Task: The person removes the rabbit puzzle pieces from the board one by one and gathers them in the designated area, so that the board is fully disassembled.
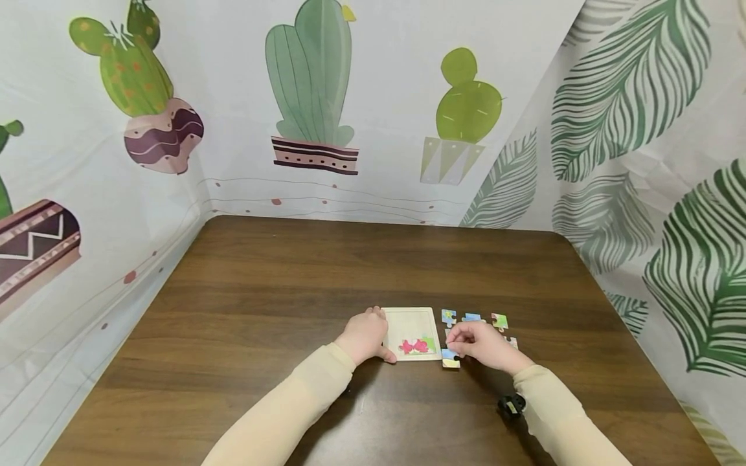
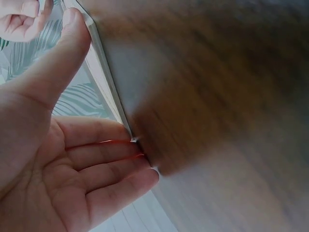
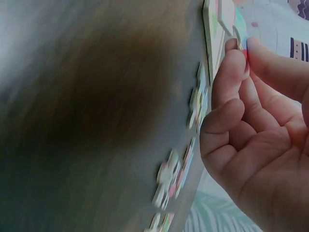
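A shallow, pale wooden puzzle tray (image 1: 408, 325) lies on the table with joined pieces showing pink figures (image 1: 415, 345) at its lower right. My left hand (image 1: 366, 335) rests against the tray's left side, thumb by the near corner and fingers along the far end. In the left wrist view those fingers (image 2: 113, 157) look fairly straight and touch the tray's edge. My right hand (image 1: 486, 344) is just right of the tray, above loose pieces. Between thumb and fingertips it pinches a puzzle piece (image 3: 240, 24), blue on its printed side, held off the table.
Loose puzzle pieces lie right of the tray: a blue one (image 1: 448, 316), another blue one (image 1: 473, 317), a green and red one (image 1: 499, 321) and a blue and yellow one (image 1: 451, 360). Others are partly hidden by my right hand. Printed cloth (image 1: 384, 116) hangs behind the brown table (image 1: 280, 278).
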### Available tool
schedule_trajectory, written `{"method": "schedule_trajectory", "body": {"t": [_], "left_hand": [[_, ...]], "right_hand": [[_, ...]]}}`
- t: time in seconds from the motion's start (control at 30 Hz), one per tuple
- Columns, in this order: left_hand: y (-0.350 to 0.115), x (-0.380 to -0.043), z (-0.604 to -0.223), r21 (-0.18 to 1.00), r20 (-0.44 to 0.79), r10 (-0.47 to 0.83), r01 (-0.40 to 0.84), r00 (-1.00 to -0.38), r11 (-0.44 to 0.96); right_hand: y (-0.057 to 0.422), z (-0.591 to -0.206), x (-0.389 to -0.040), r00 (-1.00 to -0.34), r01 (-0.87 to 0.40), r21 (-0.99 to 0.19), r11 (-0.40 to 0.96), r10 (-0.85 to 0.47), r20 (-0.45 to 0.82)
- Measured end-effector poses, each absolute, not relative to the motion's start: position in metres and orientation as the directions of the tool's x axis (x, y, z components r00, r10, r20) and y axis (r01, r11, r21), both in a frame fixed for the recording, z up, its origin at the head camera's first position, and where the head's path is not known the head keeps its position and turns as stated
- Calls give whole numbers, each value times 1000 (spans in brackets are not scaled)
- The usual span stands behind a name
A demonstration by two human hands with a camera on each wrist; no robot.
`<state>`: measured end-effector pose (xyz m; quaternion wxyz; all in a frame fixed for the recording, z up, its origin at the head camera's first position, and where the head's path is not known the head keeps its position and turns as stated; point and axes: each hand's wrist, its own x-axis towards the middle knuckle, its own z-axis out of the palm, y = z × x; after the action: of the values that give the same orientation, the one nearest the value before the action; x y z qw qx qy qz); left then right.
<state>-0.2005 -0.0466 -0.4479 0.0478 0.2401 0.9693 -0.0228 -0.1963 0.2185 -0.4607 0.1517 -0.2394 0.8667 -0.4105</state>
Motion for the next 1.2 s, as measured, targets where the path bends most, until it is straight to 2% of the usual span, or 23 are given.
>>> {"method": "schedule_trajectory", "body": {"t": [0.33, 0.83, 1.2], "left_hand": [[-47, -201, -448, -19, -129, 456, 462, -881, 887], [-46, -202, -449, -17, -130, 456, 462, -881, 887], [-47, -201, -448, -18, -114, 464, 469, -878, 883]], "right_hand": [[237, -460, -191, -830, -292, -788, 543, -553, -73], [237, -465, -188, -874, -340, -643, 686, -483, -53], [230, -467, -189, -890, -349, -635, 689, -455, -5]]}}
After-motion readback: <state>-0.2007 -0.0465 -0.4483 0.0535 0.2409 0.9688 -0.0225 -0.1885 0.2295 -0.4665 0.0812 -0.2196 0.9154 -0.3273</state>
